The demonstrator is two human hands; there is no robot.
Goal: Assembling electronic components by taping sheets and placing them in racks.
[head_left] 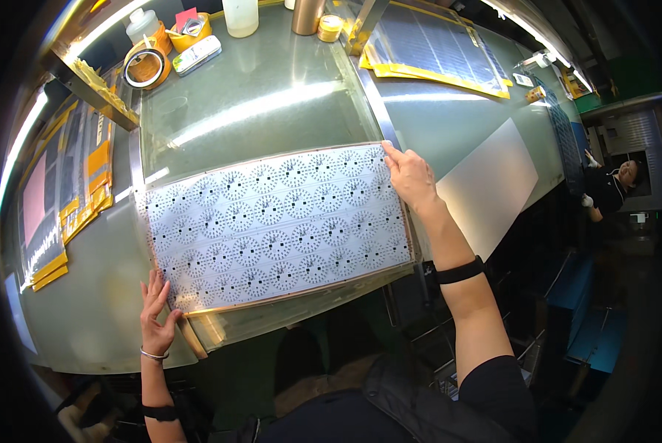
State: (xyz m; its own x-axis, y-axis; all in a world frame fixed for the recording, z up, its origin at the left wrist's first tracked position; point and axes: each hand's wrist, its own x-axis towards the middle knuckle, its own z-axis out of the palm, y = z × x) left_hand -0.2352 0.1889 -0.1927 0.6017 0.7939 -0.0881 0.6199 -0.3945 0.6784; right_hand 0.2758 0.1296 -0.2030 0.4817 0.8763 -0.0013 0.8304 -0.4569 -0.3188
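Observation:
A large white circuit board panel [285, 235] lies on the glass table, printed with rows of round black patterns and edged in copper colour. My left hand [157, 317] rests at its lower left corner, fingers stretched out along the left edge and thumb apart near the bottom edge. At the upper right corner, my right hand [412, 179] grips the board's edge; the index finger reaches toward the corner and the other fingers are curled, partly hidden.
A pale blank sheet [487, 188] lies right of the board. Taped dark film sheets [434, 48] sit at the back right, others [69, 192] at left. Tape rolls [146, 68] and a translucent container [240, 18] stand behind. Another person [610, 188] is far right.

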